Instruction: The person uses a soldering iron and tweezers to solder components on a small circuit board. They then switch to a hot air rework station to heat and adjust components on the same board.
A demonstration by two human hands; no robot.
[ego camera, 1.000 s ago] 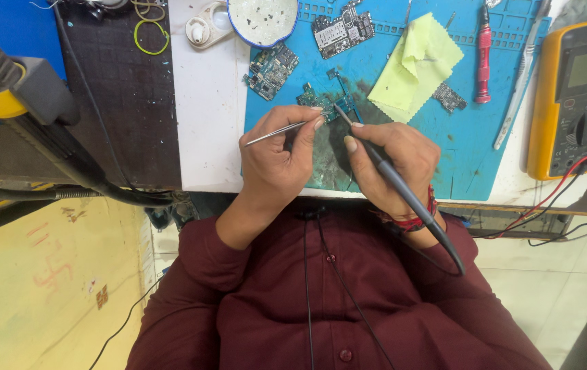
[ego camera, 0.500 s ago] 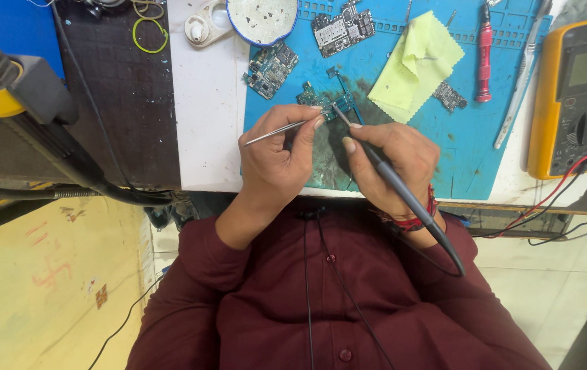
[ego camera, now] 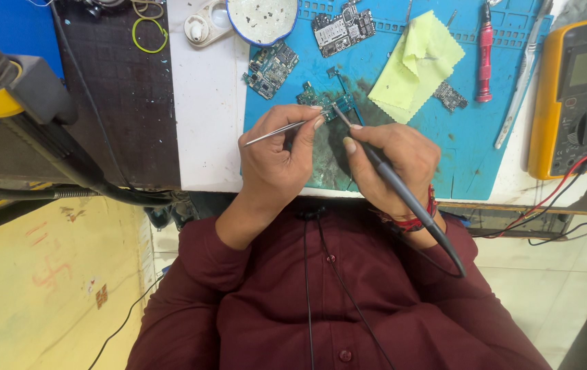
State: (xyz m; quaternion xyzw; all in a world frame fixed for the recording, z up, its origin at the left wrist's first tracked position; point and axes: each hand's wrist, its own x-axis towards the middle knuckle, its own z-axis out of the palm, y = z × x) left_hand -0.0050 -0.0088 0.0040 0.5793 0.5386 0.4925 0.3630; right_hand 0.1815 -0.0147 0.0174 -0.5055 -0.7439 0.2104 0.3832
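My left hand point(ego camera: 276, 164) grips thin metal tweezers point(ego camera: 269, 133), whose tips reach a small green circuit board point(ego camera: 319, 101) lying on the blue work mat point(ego camera: 444, 137). In my right hand point(ego camera: 393, 161) is a dark soldering iron point(ego camera: 403, 195), held like a pen, its fine tip resting on that same board. The iron's cable trails back over my maroon shirt. Both hands rest at the near edge of the mat, close together.
More circuit boards point(ego camera: 271, 68) point(ego camera: 343, 26) lie farther back on the mat, beside a yellow cloth point(ego camera: 417, 65), a red screwdriver point(ego camera: 485, 51) and a white dish point(ego camera: 262, 17). A yellow multimeter point(ego camera: 578, 96) with red and black leads stands at right. A black hot-air handle point(ego camera: 26, 109) is at left.
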